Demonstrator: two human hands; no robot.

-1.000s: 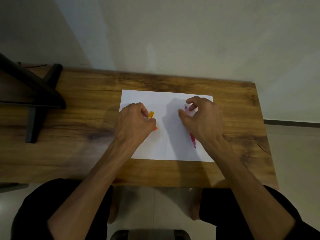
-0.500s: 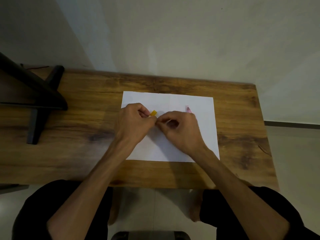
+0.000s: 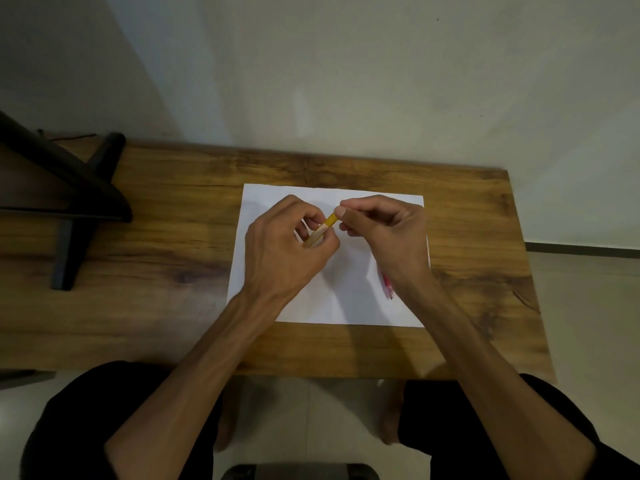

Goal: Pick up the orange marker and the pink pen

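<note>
A white sheet of paper (image 3: 346,303) lies on the wooden table (image 3: 166,271). Above it, my left hand (image 3: 287,251) grips a yellow-orange pen (image 3: 322,230) by its barrel. My right hand (image 3: 384,233) pinches the pen's upper end between thumb and forefinger. A pink pen (image 3: 387,287) lies on the paper, mostly hidden under my right wrist, only its lower tip showing.
A black stand (image 3: 69,209) with a slanted panel occupies the table's left side. A pale wall rises behind the table. My knees in black clothing and a stool edge (image 3: 298,472) show below the table's front edge.
My right hand left the pink pen on the paper and came over to the yellow-orange pen, now pinching its upper end. Both hands rose slightly toward the paper's far edge.
</note>
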